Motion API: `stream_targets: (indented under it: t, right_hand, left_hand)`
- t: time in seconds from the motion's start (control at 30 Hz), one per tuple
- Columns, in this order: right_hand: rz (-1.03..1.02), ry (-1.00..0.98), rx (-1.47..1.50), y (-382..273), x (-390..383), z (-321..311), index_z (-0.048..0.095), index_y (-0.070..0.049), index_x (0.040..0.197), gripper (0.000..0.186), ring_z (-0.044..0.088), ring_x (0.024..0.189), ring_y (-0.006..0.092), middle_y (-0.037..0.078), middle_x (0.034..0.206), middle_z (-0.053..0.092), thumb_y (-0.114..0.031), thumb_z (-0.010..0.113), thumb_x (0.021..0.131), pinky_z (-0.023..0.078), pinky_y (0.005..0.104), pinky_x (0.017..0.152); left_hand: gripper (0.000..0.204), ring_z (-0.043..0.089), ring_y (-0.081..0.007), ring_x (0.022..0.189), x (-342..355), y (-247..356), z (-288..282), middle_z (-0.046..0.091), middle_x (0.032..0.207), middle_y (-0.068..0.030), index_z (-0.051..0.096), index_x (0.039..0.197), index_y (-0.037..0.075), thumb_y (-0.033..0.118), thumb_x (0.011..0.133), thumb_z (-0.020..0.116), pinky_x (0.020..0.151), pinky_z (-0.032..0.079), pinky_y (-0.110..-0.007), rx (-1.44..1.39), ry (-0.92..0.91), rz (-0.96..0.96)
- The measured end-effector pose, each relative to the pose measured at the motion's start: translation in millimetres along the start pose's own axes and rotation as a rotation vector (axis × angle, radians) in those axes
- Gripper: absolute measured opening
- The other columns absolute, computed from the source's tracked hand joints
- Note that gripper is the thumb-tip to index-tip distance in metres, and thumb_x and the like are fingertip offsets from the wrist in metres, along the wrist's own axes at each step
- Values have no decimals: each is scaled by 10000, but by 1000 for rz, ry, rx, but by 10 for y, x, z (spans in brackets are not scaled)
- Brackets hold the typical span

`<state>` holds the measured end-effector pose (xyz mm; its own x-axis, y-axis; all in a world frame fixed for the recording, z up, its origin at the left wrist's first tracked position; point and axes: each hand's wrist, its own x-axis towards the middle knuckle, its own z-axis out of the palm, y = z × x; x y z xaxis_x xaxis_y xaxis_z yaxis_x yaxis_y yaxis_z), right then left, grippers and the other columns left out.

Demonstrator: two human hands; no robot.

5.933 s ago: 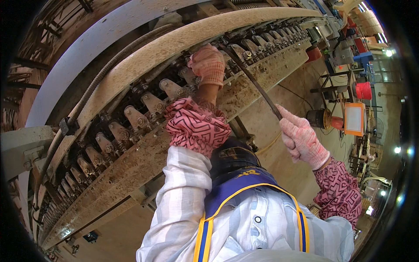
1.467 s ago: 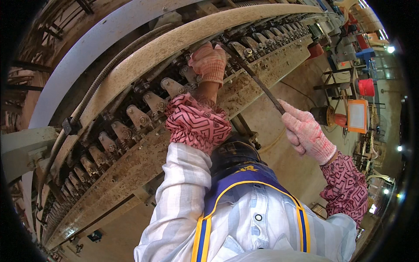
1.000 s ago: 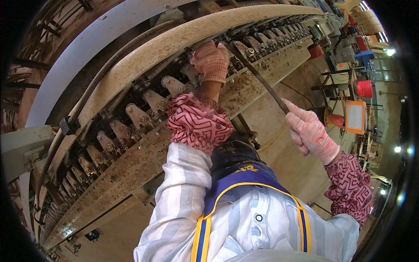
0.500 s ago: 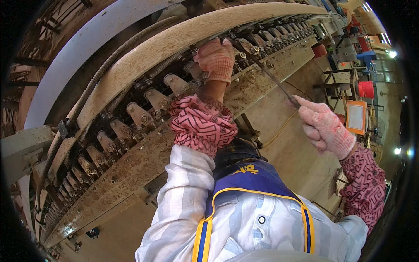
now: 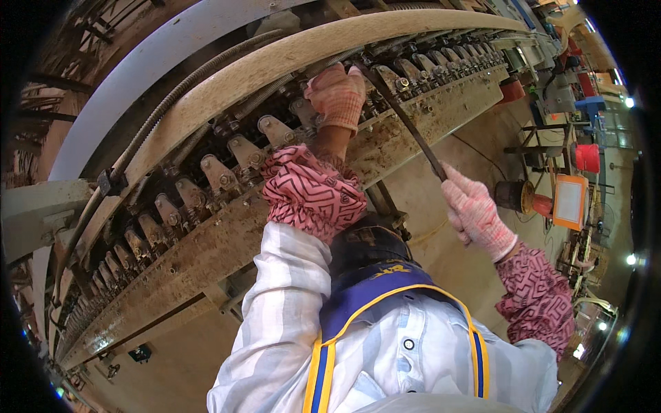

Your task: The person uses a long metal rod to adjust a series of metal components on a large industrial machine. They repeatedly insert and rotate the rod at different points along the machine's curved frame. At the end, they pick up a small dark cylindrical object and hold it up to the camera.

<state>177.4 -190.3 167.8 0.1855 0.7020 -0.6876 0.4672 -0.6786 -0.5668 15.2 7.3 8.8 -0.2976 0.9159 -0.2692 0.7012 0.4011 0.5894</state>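
Note:
My left hand point(image 5: 337, 96), in a pink-and-white knit glove, reaches into a row of metal linkages point(image 5: 244, 151) beneath a long curved pale beam point(image 5: 193, 103). Its fingers are curled beside the far end of a long dark metal bar point(image 5: 406, 124); what they hold is hidden. My right hand point(image 5: 480, 210), also gloved, grips the bar's near end. The bar slants from there up into the mechanism, over a dirty metal rail point(image 5: 442, 103) that runs along the linkages.
A ribbed hose point(image 5: 165, 96) runs along the curved beam. A grey bracket point(image 5: 41, 213) is at left. On the right, beyond the concrete floor point(image 5: 461, 172), stand a red bucket point(image 5: 586, 157), a dark bucket point(image 5: 511, 195), an orange-edged box point(image 5: 570, 201), metal stands and other clutter.
Since half a second ago my right hand and the bar's near end have moved left and slightly down, after drifting right before that. My left hand stays in the mechanism, barely shifted.

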Motion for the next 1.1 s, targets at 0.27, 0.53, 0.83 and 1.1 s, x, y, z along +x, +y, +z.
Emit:
stream_targets:
  t: [0.27,0.53,0.83,1.1]
  right_hand:
    - [15,-61,15,193,-11,-68,389,-129,1477,514,370,356,96,-6,520,422,-280,491,996,331,273,325]
    - [-13,-74,22,158,-11,-127,375,-94,1478,532,382,362,89,-8,515,426,-279,503,996,334,271,327]
    - [-1,-53,-10,112,16,-133,366,-97,1482,544,394,364,90,-4,520,445,-288,516,996,354,268,331]
    - [11,-42,-58,17,0,-142,389,-133,1478,522,394,391,86,-6,538,437,-272,497,986,351,264,343]
  left_hand:
    - [582,616,-319,1105,-29,-31,-133,639,1243,-89,622,1261,186,605,880,490,876,477,-509,-4,-2,-72]
    - [588,585,-303,1182,-74,-21,-175,570,1364,-64,482,1425,215,545,939,444,931,474,-489,40,-56,-18]
    - [603,559,-295,1222,104,-134,30,526,1408,-91,481,1424,198,557,945,416,924,477,-506,140,13,31]
    - [583,626,-330,1102,-15,-97,-71,604,1301,-136,511,1394,167,529,944,427,796,521,-519,64,17,66]
